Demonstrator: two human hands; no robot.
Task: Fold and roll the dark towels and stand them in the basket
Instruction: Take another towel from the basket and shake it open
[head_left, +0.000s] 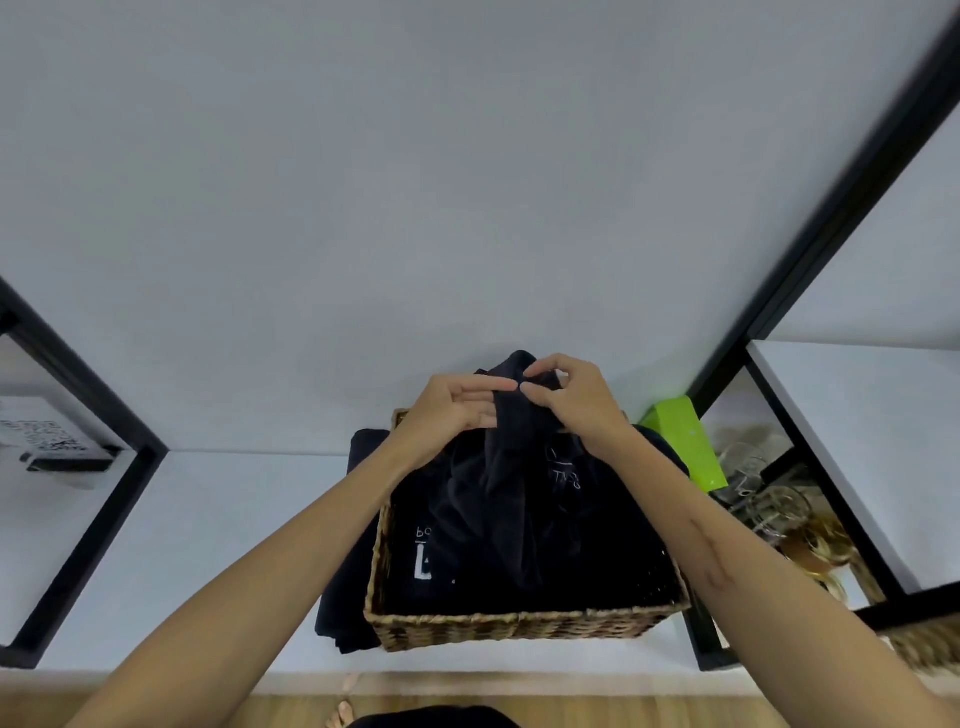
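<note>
A woven wicker basket (524, 626) stands on a white shelf, filled with dark towels (457, 545) that carry white lettering. One dark towel (511, 457) is drawn up out of the basket, its top corner held above the far rim. My left hand (457, 408) pinches its left side with thumb and fingers. My right hand (569, 397) pinches the top edge just beside it, fingertips almost touching. Another dark towel (340, 608) lies folded outside the basket against its left wall.
A white shelf surface (208, 545) stretches left of the basket. A bright green box (685, 441) stands behind it to the right. Black shelf frame posts (810, 249) rise on both sides. Glassware and gold objects (779, 509) crowd the right compartment. A wood floor lies below.
</note>
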